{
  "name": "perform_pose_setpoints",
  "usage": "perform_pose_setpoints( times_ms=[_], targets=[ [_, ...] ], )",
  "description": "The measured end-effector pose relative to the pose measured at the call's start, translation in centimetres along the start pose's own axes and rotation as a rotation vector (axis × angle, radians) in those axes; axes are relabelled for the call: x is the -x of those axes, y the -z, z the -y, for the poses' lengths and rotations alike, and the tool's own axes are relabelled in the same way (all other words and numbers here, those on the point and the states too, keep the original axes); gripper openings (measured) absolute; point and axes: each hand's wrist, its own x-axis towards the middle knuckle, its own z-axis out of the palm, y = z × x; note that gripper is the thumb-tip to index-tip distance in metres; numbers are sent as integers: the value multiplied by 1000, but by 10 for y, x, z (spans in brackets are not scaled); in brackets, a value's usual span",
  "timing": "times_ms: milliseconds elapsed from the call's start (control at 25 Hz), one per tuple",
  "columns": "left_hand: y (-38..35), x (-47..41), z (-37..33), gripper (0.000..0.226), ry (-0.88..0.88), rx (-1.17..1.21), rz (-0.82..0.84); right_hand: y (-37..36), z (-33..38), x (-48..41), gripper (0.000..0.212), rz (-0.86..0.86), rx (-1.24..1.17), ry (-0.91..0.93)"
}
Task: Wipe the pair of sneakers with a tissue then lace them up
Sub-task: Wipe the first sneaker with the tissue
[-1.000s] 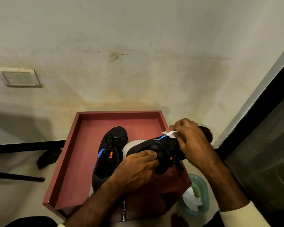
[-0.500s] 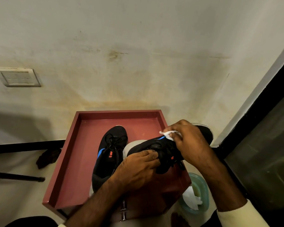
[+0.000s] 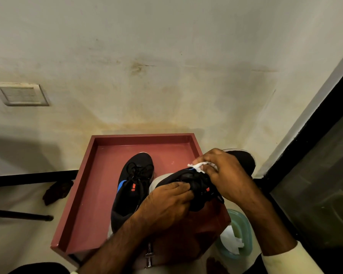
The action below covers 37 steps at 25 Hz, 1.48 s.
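Over the right of the table (image 3: 143,137), the left grip (image 3: 166,206) clasps the raised sneaker (image 3: 178,176) while the right grip (image 3: 226,178) pinches the tissue (image 3: 196,166) against its side, so wiping is in hand and next probably comes its toe, then the other sneaker (image 3: 131,190) lying left.

Nothing reads clearly: the small orange print on the tongues of the resting sneaker (image 3: 125,202) and the held sneaker (image 3: 188,176) is too blurred.
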Motion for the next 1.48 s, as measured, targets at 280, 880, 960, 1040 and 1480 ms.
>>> perform_pose_setpoints(
  times_ms=[280,880,960,1040,1480],
  targets=[
    [3,-2,-2,15,8,-26,27,-4,-4,0,26,-15,-6,-14],
    [9,-14,-40,10,206,-51,227,-25,-17,-12,26,79,5,89],
    [8,-14,-35,19,230,-11,224,-26,-19,-12,27,-33,-33,54],
    [17,-18,-33,23,309,13,170,-26,-15,-10,27,-126,-226,48],
    [42,-30,14,44,929,751,-327,-40,-9,9,23,-436,-429,37]
  ],
)
